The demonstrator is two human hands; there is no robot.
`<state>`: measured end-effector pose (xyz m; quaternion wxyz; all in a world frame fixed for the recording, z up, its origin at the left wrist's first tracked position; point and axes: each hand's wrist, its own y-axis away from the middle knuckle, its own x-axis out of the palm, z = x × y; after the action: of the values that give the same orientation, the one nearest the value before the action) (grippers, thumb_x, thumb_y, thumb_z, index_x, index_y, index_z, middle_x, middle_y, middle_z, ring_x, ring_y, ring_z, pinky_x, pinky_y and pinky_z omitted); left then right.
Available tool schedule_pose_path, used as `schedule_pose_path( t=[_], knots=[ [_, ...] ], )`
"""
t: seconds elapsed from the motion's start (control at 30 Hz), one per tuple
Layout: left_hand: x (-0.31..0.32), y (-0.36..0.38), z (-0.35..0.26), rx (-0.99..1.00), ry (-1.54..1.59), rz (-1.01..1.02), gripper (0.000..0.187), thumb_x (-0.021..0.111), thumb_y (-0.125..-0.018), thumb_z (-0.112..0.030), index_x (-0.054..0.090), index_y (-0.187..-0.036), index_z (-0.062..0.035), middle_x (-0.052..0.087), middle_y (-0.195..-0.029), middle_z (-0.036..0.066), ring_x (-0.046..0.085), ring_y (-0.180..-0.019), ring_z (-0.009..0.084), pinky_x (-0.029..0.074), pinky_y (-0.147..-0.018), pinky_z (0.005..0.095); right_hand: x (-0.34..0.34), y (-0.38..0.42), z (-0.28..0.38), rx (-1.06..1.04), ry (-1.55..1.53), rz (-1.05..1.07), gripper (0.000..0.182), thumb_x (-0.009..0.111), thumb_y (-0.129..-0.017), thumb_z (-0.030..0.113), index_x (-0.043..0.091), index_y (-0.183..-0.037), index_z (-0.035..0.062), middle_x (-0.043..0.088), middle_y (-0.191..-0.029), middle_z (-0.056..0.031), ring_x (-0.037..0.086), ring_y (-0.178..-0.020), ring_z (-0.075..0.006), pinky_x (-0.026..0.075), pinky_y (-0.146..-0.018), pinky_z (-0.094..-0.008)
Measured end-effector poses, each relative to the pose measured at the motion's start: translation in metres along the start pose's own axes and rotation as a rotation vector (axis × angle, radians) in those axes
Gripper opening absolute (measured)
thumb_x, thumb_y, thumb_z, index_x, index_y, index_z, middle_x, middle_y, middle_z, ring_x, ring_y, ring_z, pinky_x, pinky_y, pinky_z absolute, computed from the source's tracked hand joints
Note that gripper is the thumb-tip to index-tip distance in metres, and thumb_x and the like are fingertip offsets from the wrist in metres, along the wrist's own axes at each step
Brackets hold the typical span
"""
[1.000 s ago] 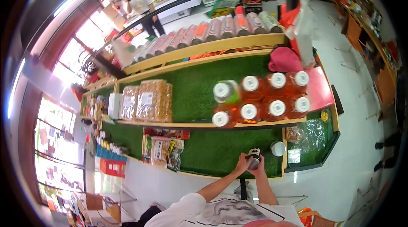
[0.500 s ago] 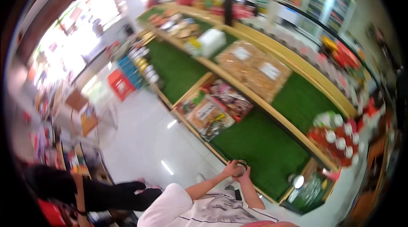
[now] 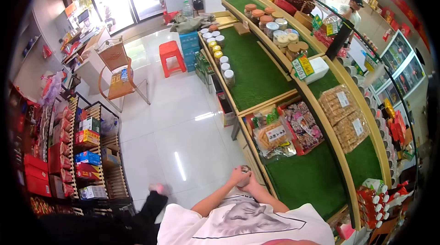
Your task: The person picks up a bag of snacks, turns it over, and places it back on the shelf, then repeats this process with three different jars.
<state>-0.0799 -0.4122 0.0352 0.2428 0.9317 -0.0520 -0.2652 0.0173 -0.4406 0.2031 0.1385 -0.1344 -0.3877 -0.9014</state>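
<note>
Both hands meet in front of my white printed shirt (image 3: 250,220), beside the edge of the green-lined display shelf (image 3: 300,176). My left hand (image 3: 239,177) and my right hand (image 3: 251,185) are closed around a small round jar (image 3: 245,169). Only its top shows between the fingers; the rest is covered, and its contents cannot be made out. Nearest to the hands on the shelf lie a bag of snacks (image 3: 274,136) and a red box of wrapped sweets (image 3: 302,126).
A row of lidded jars (image 3: 224,68) lines the shelf's left edge. Packed biscuits (image 3: 343,114) lie on the upper tier. A red stool (image 3: 172,57), a wicker chair (image 3: 120,77) and a slatted rack of boxes (image 3: 89,153) stand left. A person's dark-clothed leg (image 3: 149,208) is close at lower left.
My view has swung left and sharpened, showing more of the floor, chair and jar row. Both hands still hold the jar together, now over the shelf's outer edge. The nearby person has shifted lower in view.
</note>
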Motion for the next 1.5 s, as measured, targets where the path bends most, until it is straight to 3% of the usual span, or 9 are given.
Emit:
schedule_pose_path(
  t=[0.27, 0.5, 0.57, 0.8, 0.97, 1.07, 1.4, 1.47, 1.5],
  knots=[
    [-0.060, -0.084, -0.003, -0.117, 0.182, -0.002, 0.075, 0.069, -0.070, -0.055, 0.054, -0.120, -0.0016, 0.055, -0.114, 0.027, 0.052, -0.110, 0.0392, 0.046, -0.091, 0.0418, -0.027, -0.188, -0.002, 0.421, -0.435, -0.003, 0.062, 0.068, -0.074, 0.032, 0.036, -0.125, 0.0148, 0.052, -0.121, -0.0117, 0.052, -0.110, -0.0268, 0.042, -0.091, -0.0450],
    [-0.157, -0.164, -0.052, 0.014, 0.335, -0.339, 0.059, 0.072, -0.075, -0.037, 0.055, -0.115, 0.0040, 0.057, -0.110, 0.026, 0.055, -0.105, 0.0347, 0.045, -0.089, 0.0404, 0.000, -0.313, 0.080, 0.569, -0.542, 0.047, 0.050, 0.062, -0.077, 0.042, 0.049, -0.121, 0.0212, 0.056, -0.118, -0.0061, 0.053, -0.108, -0.0263, 0.042, -0.089, -0.0501],
    [-0.177, -0.189, -0.060, 0.024, 0.281, -0.393, 0.057, 0.071, -0.076, -0.034, 0.054, -0.119, 0.0003, 0.055, -0.112, 0.024, 0.053, -0.107, 0.0336, 0.043, -0.092, 0.0401, 0.006, -0.343, 0.103, 0.540, -0.478, 0.072, 0.038, 0.054, -0.083, 0.044, 0.053, -0.116, 0.0257, 0.059, -0.115, -0.0024, 0.056, -0.103, -0.0253, 0.043, -0.086, -0.0533],
    [-0.234, -0.246, -0.125, 0.155, 0.278, -0.478, 0.058, 0.069, -0.081, -0.029, 0.047, -0.128, -0.0023, 0.048, -0.122, 0.021, 0.050, -0.113, 0.0301, 0.043, -0.092, 0.0374, 0.030, -0.390, 0.188, 0.195, -0.459, -0.034, 0.054, 0.063, -0.079, 0.037, 0.043, -0.127, 0.0207, 0.052, -0.115, -0.0043, 0.053, -0.105, -0.0245, 0.049, -0.077, -0.0514],
    [-0.299, -0.293, -0.171, 0.401, 0.128, -0.553, 0.069, 0.073, -0.074, -0.024, 0.042, -0.133, -0.0066, 0.039, -0.134, 0.020, 0.037, -0.124, 0.0367, 0.032, -0.103, 0.0447, 0.053, -0.435, 0.259, 0.005, -0.496, 0.110, 0.050, 0.057, -0.087, 0.032, 0.039, -0.131, 0.0197, 0.052, -0.113, -0.0031, 0.056, -0.097, -0.0166, 0.051, -0.075, -0.0347],
    [-0.347, -0.325, -0.189, 0.529, 0.068, -0.559, 0.073, 0.076, -0.072, -0.025, 0.042, -0.134, -0.0079, 0.036, -0.137, 0.019, 0.037, -0.124, 0.0373, 0.033, -0.102, 0.0446, 0.074, -0.472, 0.295, -0.056, -0.589, 0.111, 0.040, 0.051, -0.090, 0.034, 0.048, -0.122, 0.0113, 0.060, -0.109, -0.0056, 0.060, -0.100, -0.0197, 0.050, -0.085, -0.0356],
    [-0.513, -0.468, -0.208, 0.673, 0.129, -0.196, 0.068, 0.074, -0.073, -0.028, 0.045, -0.133, -0.0123, 0.041, -0.138, 0.018, 0.043, -0.122, 0.0350, 0.035, -0.102, 0.0417, 0.180, -0.547, 0.447, -0.220, -0.540, -0.077, 0.050, 0.044, -0.092, 0.047, 0.049, -0.124, 0.0087, 0.062, -0.111, -0.0084, 0.062, -0.098, -0.0231, 0.052, -0.081, -0.0394],
    [-0.532, -0.494, -0.220, 0.702, 0.190, -0.156, 0.065, 0.073, -0.076, -0.027, 0.045, -0.132, -0.0114, 0.041, -0.138, 0.019, 0.044, -0.121, 0.0347, 0.036, -0.101, 0.0413, 0.182, -0.563, 0.473, -0.266, -0.511, -0.048, 0.052, 0.044, -0.093, 0.047, 0.044, -0.131, 0.0116, 0.059, -0.117, -0.0097, 0.061, -0.102, -0.0233, 0.052, -0.083, -0.0388],
    [-0.544, -0.502, -0.233, 0.702, 0.195, -0.138, 0.060, 0.069, -0.080, -0.025, 0.044, -0.132, -0.0090, 0.042, -0.137, 0.021, 0.045, -0.120, 0.0358, 0.038, -0.100, 0.0410, 0.192, -0.565, 0.490, -0.336, -0.473, -0.154, 0.058, 0.047, -0.092, 0.048, 0.033, -0.141, 0.0217, 0.055, -0.123, -0.0054, 0.061, -0.101, -0.0183, 0.052, -0.080, -0.0368]
  ],
)
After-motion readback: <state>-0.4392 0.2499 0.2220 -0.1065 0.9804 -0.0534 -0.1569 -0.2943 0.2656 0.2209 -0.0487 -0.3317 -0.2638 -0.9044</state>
